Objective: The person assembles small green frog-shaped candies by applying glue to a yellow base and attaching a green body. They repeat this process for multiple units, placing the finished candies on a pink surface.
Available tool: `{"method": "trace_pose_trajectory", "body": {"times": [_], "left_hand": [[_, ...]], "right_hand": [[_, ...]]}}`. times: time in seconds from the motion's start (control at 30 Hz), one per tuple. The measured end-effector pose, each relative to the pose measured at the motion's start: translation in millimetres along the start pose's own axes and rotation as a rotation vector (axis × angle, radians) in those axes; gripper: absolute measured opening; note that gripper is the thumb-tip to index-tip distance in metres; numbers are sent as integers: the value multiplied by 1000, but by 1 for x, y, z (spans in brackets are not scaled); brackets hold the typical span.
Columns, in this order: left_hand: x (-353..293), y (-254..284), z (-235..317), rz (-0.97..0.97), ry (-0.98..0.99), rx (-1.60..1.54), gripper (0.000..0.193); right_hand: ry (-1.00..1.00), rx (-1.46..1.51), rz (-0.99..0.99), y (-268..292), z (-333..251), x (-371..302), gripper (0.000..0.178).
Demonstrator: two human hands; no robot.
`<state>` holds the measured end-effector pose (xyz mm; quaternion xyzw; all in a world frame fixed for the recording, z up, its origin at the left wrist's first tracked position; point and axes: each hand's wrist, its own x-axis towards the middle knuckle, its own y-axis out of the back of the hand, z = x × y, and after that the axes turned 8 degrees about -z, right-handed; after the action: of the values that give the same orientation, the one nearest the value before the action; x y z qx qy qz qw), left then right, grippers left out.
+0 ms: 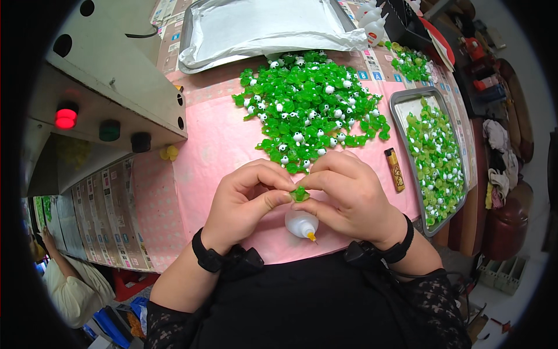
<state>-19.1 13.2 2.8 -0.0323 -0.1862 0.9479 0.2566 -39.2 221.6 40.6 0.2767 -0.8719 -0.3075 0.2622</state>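
Between the fingertips of both hands is a small green translucent plastic figure (300, 195). My left hand (250, 195) pinches its left side with thumb and forefinger. From the other side, the thumb and fingers of my right hand (349, 192) close on it too. Just below the hands, a white squeeze bottle (301, 223) with a yellow nozzle tip lies on the pink sheet (209, 145). A large heap of green pieces with white eye-like balls (308, 104) spreads beyond my fingers.
To the right lie a lighter (394, 170) and a metal tray (397, 110) of green and yellowish pieces. A paper-lined tray (267, 29) and white bottles (375, 29) stand at the back. A metal machine (116, 87) with a lit red lamp occupies the left. Another person (75, 285) is at far left.
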Motion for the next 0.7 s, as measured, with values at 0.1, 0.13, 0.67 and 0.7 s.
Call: {"method": "trace_pose_trajectory", "body": {"times": [0.1,0.13,0.67,0.7], "left_hand": [[0,0,0,9,-5,19,12],[1,0,0,9,-10,24,12],[-24,16,54,98,35,1194,36],[-28,28,62,165,-26,1382,36]], "right_hand": [[-9,4,10,-1,1,-1,22],[-11,6,12,-1,1,-1,22],[-408,-220,45,52,10,-27,23],[-484,-271,61,65,14,-34,23]]}}
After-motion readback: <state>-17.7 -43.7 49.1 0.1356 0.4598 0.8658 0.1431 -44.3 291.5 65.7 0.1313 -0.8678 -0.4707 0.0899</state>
